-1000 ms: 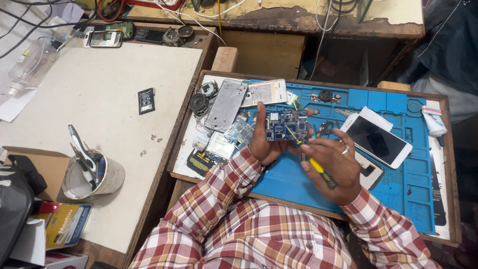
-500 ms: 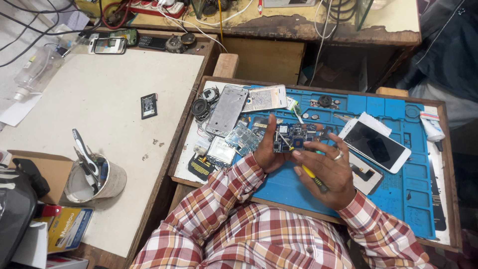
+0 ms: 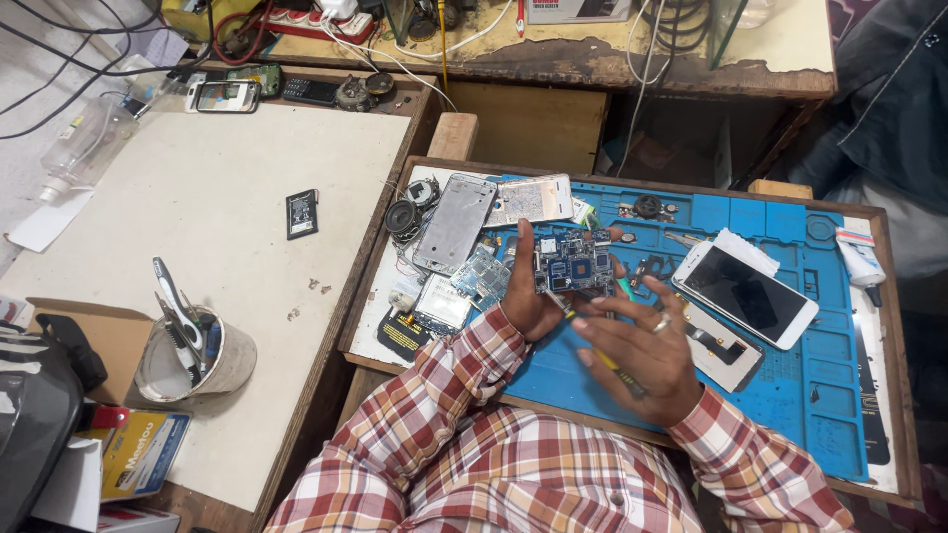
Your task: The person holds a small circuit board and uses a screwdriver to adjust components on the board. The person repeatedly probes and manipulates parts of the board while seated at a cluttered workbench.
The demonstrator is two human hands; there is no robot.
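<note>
Lifting blue circuit board [image 3: 573,265] off blue mat [image 3: 790,395] now, L hand [image 3: 528,296] gripping it; R hand [image 3: 632,350], closed on yellow-handled tool [image 3: 612,363], has pulled back — board's up for inspection.

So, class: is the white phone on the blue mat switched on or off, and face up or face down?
The white phone lies face up on the blue mat, beside the right hand. Its screen is dark, so it looks off or asleep; which one cannot be told.
</note>
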